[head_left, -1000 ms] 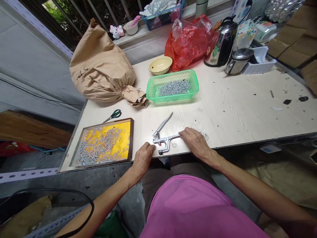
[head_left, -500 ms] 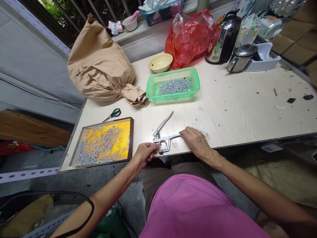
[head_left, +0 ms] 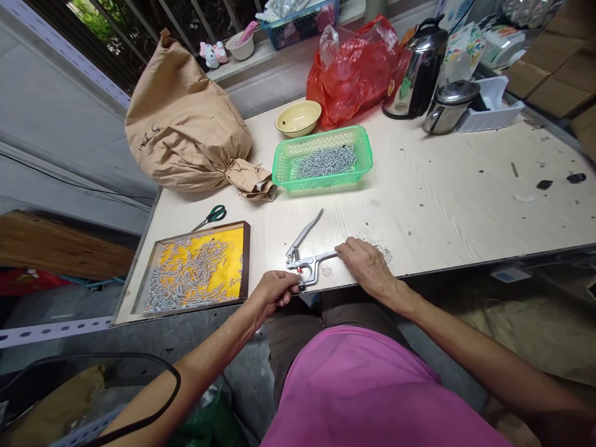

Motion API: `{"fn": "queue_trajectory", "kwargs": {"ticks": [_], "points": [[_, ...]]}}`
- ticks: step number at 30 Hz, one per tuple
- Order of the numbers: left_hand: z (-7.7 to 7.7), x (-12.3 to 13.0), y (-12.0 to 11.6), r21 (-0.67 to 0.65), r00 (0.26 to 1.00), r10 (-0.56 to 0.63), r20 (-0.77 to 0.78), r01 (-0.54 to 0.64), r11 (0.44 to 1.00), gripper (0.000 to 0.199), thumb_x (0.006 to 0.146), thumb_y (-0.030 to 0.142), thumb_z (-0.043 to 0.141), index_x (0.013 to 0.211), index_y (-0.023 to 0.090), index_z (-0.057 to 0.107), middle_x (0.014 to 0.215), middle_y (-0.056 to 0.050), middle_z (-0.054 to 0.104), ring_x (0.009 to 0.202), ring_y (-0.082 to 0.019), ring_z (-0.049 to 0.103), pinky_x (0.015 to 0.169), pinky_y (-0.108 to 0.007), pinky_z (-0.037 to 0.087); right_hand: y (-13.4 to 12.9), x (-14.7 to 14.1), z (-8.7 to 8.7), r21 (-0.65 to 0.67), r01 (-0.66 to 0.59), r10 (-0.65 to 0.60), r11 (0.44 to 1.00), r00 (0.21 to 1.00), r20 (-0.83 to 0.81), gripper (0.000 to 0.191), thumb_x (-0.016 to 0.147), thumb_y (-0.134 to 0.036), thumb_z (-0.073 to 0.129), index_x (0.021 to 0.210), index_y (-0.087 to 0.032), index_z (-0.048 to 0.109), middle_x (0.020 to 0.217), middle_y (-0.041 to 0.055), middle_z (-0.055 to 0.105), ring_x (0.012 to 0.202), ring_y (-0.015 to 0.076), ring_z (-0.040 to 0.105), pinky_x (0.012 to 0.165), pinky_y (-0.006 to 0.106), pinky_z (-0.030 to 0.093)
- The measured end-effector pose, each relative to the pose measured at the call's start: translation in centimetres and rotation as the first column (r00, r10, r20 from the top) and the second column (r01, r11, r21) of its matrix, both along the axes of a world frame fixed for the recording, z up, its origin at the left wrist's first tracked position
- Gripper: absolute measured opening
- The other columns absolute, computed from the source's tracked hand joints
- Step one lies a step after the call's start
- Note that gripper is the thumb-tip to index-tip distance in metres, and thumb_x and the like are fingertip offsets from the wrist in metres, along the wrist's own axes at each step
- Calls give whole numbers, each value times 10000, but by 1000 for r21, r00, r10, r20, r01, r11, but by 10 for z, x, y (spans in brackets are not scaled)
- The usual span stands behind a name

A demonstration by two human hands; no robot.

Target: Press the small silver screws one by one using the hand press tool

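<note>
A pair of silver snap-fastener pliers (head_left: 308, 266) lies at the table's front edge, its two handles spread wide. My right hand (head_left: 365, 261) is closed round the end of the lower handle. My left hand (head_left: 278, 288) is pinched at the jaw end of the pliers, fingertips close to the small red part and the black lower die. Whatever sits between those fingers is too small to make out. Left of that hand, a shallow tray (head_left: 246, 264) with a yellow bottom holds many small silver metal pieces (head_left: 186, 279).
A green plastic basket (head_left: 321, 185) with similar metal pieces stands behind the pliers. Scissors (head_left: 215, 214) lie behind the tray. Farther back are a brown paper sack (head_left: 186, 124), a cream bowl (head_left: 298, 118), a red plastic bag (head_left: 354, 74) and a steel kettle (head_left: 416, 68).
My left fingertips have shifted slightly down, from beside the red part toward the lower die. My right hand keeps its hold on the handle. The whole view has shifted a little.
</note>
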State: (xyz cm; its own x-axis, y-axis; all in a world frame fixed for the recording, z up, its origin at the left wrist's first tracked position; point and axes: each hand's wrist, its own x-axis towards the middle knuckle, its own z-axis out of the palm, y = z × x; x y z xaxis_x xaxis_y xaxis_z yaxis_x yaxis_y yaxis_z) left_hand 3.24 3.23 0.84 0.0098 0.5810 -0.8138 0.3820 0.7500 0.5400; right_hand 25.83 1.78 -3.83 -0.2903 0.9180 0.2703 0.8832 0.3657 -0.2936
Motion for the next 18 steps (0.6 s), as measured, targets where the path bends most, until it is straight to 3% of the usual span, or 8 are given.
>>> {"fn": "queue_trajectory", "kwargs": {"ticks": [6,10,12,14,16,18], "points": [[-3,-3,3,-17,997,-74,-3,74,997,263,687,329,681,587,134,535,461,44,540,279,-23,360,319,-182,224,-1,2,7,-40,3,-2,999,999,42,225,902,-81,431,835,-171,626,797,49,561,720,162,480,633,292,319],[-1,-1,0,-20,999,-50,-1,50,999,283,644,361,723,646,130,559,484,56,545,301,-22,380,325,-172,242,8,15,23,-121,-152,153,981,988,-4,141,909,-259,520,924,-173,630,939,82,603,854,188,531,725,302,397],[0,-1,-1,-19,999,-51,-1,51,999,289,638,366,727,660,127,567,485,59,542,306,-20,384,325,-169,245,22,20,30,-120,-244,247,962,969,6,350,846,-384,614,1123,-172,584,1185,137,560,1057,253,503,819,364,423],[0,0,-1,-14,999,-49,-2,49,999,288,637,364,729,660,124,570,483,57,542,303,-21,383,321,-170,238,41,21,34,-112,-325,331,939,943,41,703,737,-494,703,1305,-157,463,1393,188,403,1257,333,361,910,450,401],[-1,0,-2,-2,999,-40,0,40,999,283,639,357,727,654,123,569,479,53,544,297,-24,382,317,-173,230,60,17,34,-136,-398,411,907,908,79,948,631,-570,751,1385,-137,371,1469,211,289,1345,384,216,977,519,344],[-2,0,-4,11,1000,-26,6,26,1000,274,647,348,722,649,122,567,476,49,546,291,-27,380,314,-176,227,77,10,30,-190,-456,480,870,871,107,1019,582,-588,767,1398,-134,357,1469,211,293,1361,404,168,1009,556,297]]}}
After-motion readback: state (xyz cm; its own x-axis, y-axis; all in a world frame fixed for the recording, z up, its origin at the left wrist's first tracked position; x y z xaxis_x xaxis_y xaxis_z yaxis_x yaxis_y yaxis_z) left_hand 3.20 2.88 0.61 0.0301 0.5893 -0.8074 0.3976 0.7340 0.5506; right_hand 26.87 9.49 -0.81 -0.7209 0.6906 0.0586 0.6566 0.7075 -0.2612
